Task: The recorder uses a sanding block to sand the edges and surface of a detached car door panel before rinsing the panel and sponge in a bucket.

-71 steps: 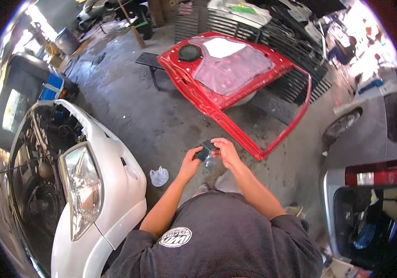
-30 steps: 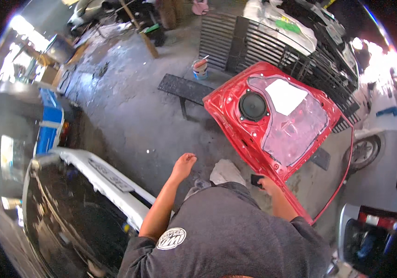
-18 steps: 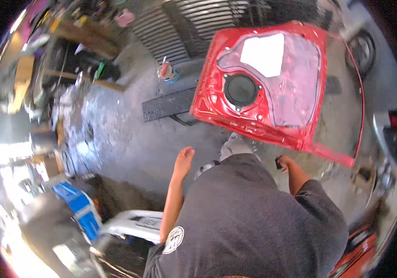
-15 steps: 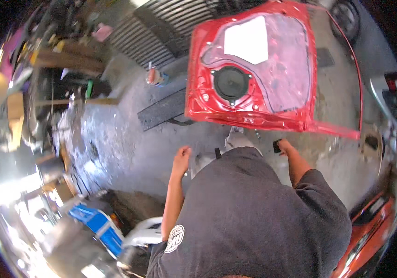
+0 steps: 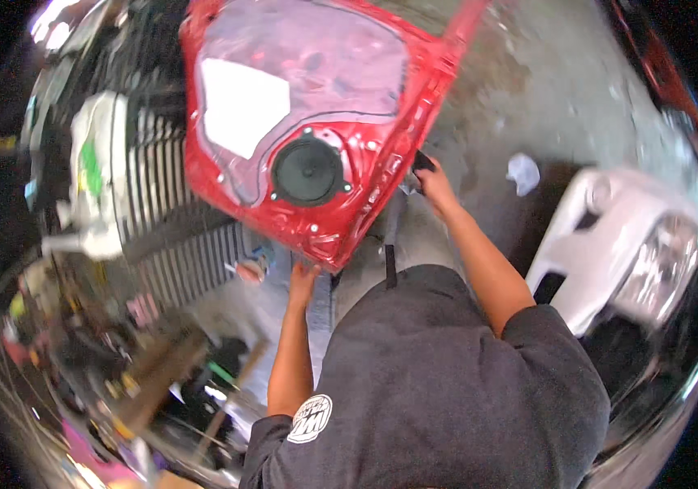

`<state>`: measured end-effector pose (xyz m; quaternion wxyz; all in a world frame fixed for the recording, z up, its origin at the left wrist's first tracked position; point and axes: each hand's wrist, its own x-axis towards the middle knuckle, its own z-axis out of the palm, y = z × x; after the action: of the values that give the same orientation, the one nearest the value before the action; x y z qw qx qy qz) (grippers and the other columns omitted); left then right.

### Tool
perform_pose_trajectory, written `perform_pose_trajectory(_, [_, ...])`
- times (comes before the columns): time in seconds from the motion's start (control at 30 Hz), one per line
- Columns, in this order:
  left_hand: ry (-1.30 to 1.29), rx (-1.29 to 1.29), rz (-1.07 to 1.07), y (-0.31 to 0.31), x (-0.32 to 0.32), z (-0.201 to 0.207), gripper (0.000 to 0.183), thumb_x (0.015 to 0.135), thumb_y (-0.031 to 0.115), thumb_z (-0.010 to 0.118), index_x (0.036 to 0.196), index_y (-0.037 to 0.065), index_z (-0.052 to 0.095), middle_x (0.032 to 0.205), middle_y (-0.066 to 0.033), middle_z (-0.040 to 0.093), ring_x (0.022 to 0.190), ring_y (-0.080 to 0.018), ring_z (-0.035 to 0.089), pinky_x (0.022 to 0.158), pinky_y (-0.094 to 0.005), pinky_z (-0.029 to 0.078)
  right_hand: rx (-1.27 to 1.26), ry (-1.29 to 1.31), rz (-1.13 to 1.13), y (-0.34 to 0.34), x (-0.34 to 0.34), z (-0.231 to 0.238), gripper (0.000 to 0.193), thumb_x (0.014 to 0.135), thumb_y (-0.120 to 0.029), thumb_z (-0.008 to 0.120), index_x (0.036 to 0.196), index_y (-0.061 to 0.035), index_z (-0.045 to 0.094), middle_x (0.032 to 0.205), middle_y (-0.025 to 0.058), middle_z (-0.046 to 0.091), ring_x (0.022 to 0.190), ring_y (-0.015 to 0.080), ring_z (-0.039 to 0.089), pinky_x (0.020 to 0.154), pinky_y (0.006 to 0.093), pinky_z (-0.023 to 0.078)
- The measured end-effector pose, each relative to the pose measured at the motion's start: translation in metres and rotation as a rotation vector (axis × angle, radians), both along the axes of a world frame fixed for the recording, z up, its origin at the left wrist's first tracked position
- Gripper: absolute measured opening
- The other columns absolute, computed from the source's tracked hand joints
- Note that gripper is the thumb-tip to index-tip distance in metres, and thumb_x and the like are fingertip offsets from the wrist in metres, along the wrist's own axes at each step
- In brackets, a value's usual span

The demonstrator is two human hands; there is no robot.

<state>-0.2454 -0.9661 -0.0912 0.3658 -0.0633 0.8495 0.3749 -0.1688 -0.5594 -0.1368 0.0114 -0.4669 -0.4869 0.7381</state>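
Observation:
A red car door [image 5: 349, 236] fills the upper middle, with a round black speaker [image 5: 307, 171], a clear plastic sheet [image 5: 341, 65] and a white paper-like patch [image 5: 245, 106] on its inner face. At its lower corner, my left hand [image 5: 303, 283] is closed on the edge, the fingertips partly hidden. My right hand [image 5: 435, 183] is beside the door's right edge, closed around a small flat black object [image 5: 423, 161] whose kind I cannot make out. Whether this hand also touches the door is unclear.
A white car bumper with a headlight [image 5: 658, 269] stands on the right, with a crumpled clear plastic piece [image 5: 523, 174] on the floor near it. Slatted dark panels [image 5: 190, 261] lie left of the door. Wood and clutter [image 5: 158, 379] crowd the lower left.
The view has swung round, so the door appears tilted and farther left. My left hand has come to the door's lower corner, and my right hand has moved up beside its right edge.

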Motion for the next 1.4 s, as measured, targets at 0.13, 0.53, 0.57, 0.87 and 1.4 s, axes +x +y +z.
perform_pose_trajectory(0.13, [-0.408,0.106,0.053,-0.008,-0.016,-0.025,0.047,0.088,0.030,0.069,0.124,0.004,0.053,0.113,-0.0121,0.063,0.105,-0.0205,0.061,0.089,-0.0309,0.047,0.507,0.184,-0.200,-0.062,-0.058,-0.006,0.063,0.090,-0.005,0.053,0.147,0.0014,0.027,0.151,0.0214,0.034,0.141,0.0302,0.032,0.115,0.0350,0.025])
perform_pose_trajectory(0.53, [-0.581,0.255,0.125,-0.023,-0.015,-0.070,0.014,0.094,0.020,0.062,0.102,0.013,0.054,0.099,-0.0028,0.066,0.091,-0.0168,0.065,0.081,-0.0323,0.052,0.612,0.096,-0.331,-0.195,-0.066,0.013,0.072,0.099,-0.030,0.045,0.147,0.0118,0.012,0.155,0.0324,0.006,0.146,0.0422,0.007,0.120,0.0448,0.007])
perform_pose_trajectory(0.57, [-0.578,0.232,0.113,-0.024,-0.016,-0.072,0.015,0.094,0.020,0.062,0.104,0.013,0.055,0.100,-0.0022,0.066,0.090,-0.0168,0.065,0.080,-0.0325,0.053,0.573,0.093,-0.369,-0.178,-0.073,0.005,0.073,0.099,-0.032,0.045,0.147,0.0111,0.011,0.155,0.0320,0.006,0.146,0.0413,0.008,0.120,0.0441,0.007])
perform_pose_trajectory(0.87, [-0.625,0.237,0.170,-0.024,-0.020,-0.075,0.013,0.093,0.012,0.060,0.103,0.015,0.052,0.095,-0.0021,0.066,0.088,-0.0180,0.066,0.079,-0.0344,0.053,0.498,0.051,-0.408,-0.251,-0.046,0.012,0.070,0.102,-0.037,0.036,0.149,0.0074,0.010,0.157,0.0262,0.008,0.148,0.0354,0.007,0.120,0.0396,0.007])
perform_pose_trajectory(1.4, [-0.565,0.141,0.071,-0.026,-0.020,-0.077,0.019,0.095,0.018,0.059,0.111,0.012,0.051,0.094,-0.0045,0.066,0.084,-0.0178,0.067,0.073,-0.0318,0.055,0.226,0.025,-0.521,-0.144,-0.065,0.012,0.071,0.102,-0.045,0.029,0.146,0.0100,0.021,0.154,0.0289,0.019,0.146,0.0347,0.015,0.119,0.0368,0.012])
